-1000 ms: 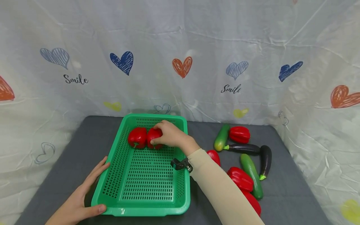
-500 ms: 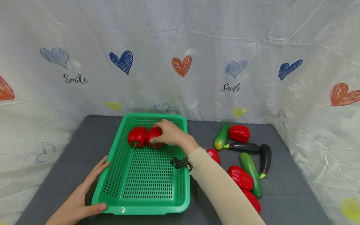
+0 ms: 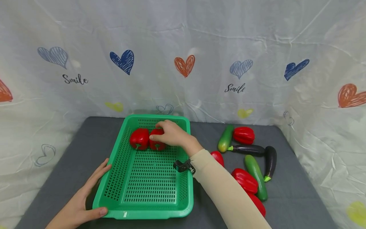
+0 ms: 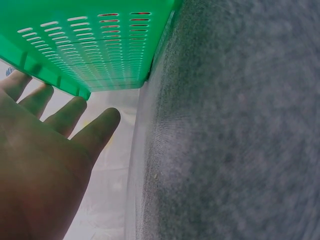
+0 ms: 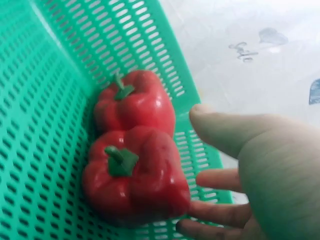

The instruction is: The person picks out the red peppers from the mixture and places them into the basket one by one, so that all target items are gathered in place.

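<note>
A green perforated basket [image 3: 148, 214] holds two red bell peppers side by side at its far end: the left bell pepper [image 3: 139, 139] and the right bell pepper [image 3: 157, 146]. My right hand [image 3: 173, 135] reaches over the right one. In the right wrist view its thumb [image 5: 220, 125] and fingers stand spread around that nearer bell pepper [image 5: 135, 175]; the thumb is off it, and the fingertips lie close to or against its side. My left hand [image 3: 80, 203] rests at the basket's near left corner, thumb on the front rim, fingers straight along the left rim.
Right of the basket lie a cucumber [image 3: 226, 139], another cucumber [image 3: 255, 176], an eggplant [image 3: 248, 150], a second eggplant [image 3: 270, 162] and several red bell peppers [image 3: 244, 180], some partly behind my right sleeve. A white printed curtain [image 3: 183, 95] hangs behind the grey table [image 3: 71, 159].
My right thumb and fingers have lifted slightly up off the right bell pepper, loosening from it. That pepper stays beside the other one. My left hand and the basket have not visibly moved.
</note>
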Tool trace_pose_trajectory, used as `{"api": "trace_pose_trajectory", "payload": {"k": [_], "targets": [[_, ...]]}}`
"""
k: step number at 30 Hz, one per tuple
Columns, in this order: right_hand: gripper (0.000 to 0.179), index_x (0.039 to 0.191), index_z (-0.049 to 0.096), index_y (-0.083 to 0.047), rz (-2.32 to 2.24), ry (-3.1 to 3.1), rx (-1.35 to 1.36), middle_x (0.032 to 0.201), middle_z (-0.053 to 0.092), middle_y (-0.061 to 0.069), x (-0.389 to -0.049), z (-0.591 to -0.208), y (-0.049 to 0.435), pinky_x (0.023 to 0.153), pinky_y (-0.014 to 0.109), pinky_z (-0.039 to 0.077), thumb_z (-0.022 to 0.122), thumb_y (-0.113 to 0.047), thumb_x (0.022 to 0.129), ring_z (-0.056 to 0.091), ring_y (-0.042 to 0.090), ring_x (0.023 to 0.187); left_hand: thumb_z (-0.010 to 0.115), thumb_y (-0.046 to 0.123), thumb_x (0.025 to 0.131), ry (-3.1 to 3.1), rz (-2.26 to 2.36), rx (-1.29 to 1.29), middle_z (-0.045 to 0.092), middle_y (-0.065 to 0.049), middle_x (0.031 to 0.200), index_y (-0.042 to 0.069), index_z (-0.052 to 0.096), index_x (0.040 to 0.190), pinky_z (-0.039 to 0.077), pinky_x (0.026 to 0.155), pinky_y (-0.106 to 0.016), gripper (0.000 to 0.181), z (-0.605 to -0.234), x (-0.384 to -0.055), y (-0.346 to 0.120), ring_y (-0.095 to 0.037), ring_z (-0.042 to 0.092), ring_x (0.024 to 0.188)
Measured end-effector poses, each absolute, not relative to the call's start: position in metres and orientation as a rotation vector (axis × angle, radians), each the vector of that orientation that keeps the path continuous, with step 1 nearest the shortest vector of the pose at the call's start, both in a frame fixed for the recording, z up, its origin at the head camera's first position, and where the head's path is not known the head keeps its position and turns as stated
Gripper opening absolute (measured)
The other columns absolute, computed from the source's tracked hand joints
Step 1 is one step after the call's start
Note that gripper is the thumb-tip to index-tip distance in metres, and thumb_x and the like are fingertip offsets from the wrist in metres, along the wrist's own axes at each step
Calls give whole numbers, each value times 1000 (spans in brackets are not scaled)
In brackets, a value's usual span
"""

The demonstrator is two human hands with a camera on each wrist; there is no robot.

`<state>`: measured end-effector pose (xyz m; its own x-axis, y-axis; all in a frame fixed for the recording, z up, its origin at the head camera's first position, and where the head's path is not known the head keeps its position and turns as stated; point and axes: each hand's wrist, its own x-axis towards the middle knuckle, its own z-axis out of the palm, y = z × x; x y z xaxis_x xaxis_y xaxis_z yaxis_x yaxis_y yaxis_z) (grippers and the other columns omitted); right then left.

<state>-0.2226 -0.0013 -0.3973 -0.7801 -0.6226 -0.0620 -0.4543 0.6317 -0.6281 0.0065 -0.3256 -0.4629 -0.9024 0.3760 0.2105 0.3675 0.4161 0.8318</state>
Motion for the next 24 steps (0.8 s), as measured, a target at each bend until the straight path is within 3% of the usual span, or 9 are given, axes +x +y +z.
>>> {"api": "trace_pose_trajectory", "payload": {"k": [11, 17, 24], "targets": [[71, 162, 52, -8, -855, 2560, -876, 163, 52, 5, -220, -383, -5, 115, 42, 47, 67, -51, 107, 48, 25, 148, 80, 13, 94, 2624, 1565, 681, 5, -14, 183, 16, 22, 176, 10, 111, -12, 101, -462, 7, -326, -9, 4, 166], [72, 164, 49, -8, -845, 2549, -891, 164, 51, 5, -217, -374, -5, 116, 43, 46, 66, -50, 108, 47, 24, 149, 79, 9, 93, 2597, 1580, 672, 4, -14, 183, 17, 21, 176, 16, 107, -10, 102, -458, 5, -325, -8, 4, 166], [73, 164, 48, -7, -844, 2552, -923, 164, 52, 5, -215, -372, -5, 117, 42, 45, 65, -52, 108, 46, 24, 150, 79, 12, 94, 2607, 1578, 666, 5, -14, 183, 17, 22, 176, 11, 111, -11, 101, -461, 8, -325, -9, 3, 166]]}}
